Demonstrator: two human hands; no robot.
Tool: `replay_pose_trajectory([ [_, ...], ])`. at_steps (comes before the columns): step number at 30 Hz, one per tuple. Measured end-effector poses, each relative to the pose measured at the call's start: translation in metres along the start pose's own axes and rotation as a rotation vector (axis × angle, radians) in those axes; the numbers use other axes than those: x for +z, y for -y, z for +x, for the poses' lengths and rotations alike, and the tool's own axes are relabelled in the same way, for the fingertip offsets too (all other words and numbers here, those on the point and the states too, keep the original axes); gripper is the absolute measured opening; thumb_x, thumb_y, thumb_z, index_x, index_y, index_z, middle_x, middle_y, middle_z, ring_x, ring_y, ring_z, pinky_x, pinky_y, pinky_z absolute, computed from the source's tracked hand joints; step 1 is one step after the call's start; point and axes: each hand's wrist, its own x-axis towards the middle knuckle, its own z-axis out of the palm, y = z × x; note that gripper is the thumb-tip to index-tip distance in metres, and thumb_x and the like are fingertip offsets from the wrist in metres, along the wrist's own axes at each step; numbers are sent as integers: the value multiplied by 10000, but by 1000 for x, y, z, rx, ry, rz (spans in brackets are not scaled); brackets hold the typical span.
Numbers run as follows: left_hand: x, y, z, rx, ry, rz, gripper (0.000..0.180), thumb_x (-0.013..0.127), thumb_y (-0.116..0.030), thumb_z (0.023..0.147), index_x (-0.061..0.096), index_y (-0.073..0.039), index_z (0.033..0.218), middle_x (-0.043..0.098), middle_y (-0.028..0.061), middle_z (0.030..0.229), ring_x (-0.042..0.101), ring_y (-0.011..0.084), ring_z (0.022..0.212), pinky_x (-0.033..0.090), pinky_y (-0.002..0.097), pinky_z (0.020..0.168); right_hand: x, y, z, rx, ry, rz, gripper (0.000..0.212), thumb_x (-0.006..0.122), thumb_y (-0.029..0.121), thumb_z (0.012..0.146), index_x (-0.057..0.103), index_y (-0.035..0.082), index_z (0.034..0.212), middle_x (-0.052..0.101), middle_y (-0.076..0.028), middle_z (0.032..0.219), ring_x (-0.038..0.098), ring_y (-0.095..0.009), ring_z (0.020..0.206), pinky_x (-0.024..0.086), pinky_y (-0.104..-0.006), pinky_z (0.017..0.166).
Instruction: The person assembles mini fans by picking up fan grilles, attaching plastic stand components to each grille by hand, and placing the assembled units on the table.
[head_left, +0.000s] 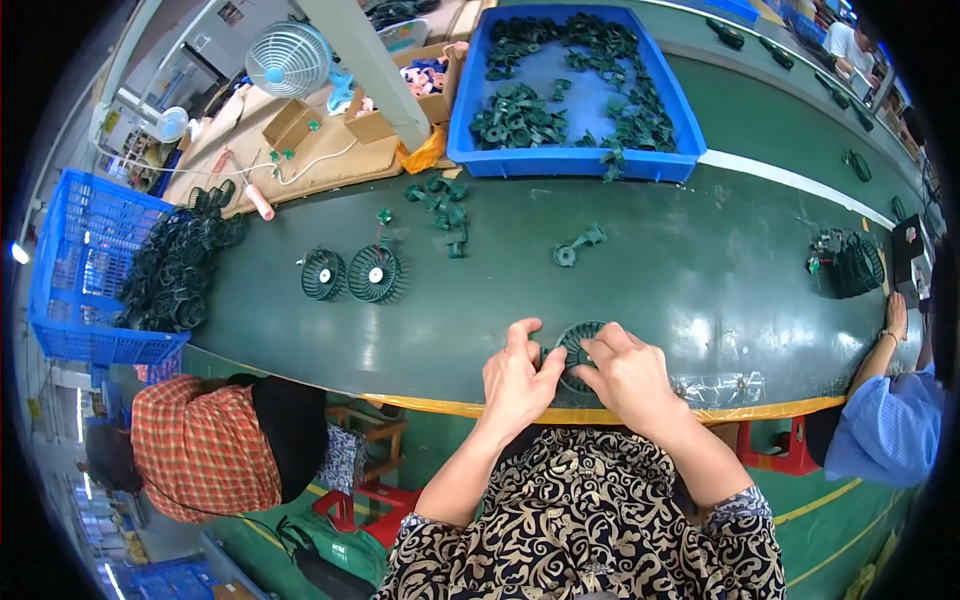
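A round dark green fan cage (583,340) with radial ribs lies on the bench near its front edge, between my two hands. My left hand (518,378) grips its left side, with thumb and index finger curled at a dark part there. On its right side my right hand (634,382) has bent fingers closed over the rim. My fingers hide much of the cage. Beyond them lies a loose green bracket with a ring end (566,254). Two more round cages with white centres, a smaller one (322,276) and a larger one (375,274), stand to the left.
Several green brackets (447,210) lie below a blue tray (575,166) of similar parts. A blue crate (80,270) spilling dark green cages stands at left. More cages (852,265) sit at right, near a co-worker's hand (897,316). Another person (205,445) sits at left.
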Motion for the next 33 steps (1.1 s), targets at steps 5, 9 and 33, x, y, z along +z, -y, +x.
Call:
replay_pose_trajectory([
  [5,-9,-3,2,-38,83,-32,376,757,-203,921,608,-26,1218,540,21,608,520,167,535,455,343,567,-11,6,-9,-43,-47,126,526,855,350,800,713,7,1172,671,-130,1184,705,-343,1036,602,-430,828],
  [9,-29,15,15,30,221,-278,343,749,-175,934,632,-22,1218,617,36,729,563,165,618,492,313,619,-25,-8,-24,-1,-71,88,599,890,355,742,705,15,1199,673,-146,1233,694,-359,1089,586,-435,899],
  [33,-94,48,21,131,-278,172,302,756,-151,890,722,-72,1180,621,150,1215,617,306,1062,517,381,869,13,-51,83,-73,-160,-178,310,630,-19,874,676,17,1178,655,-138,1218,679,-359,1026,568,-439,883],
])
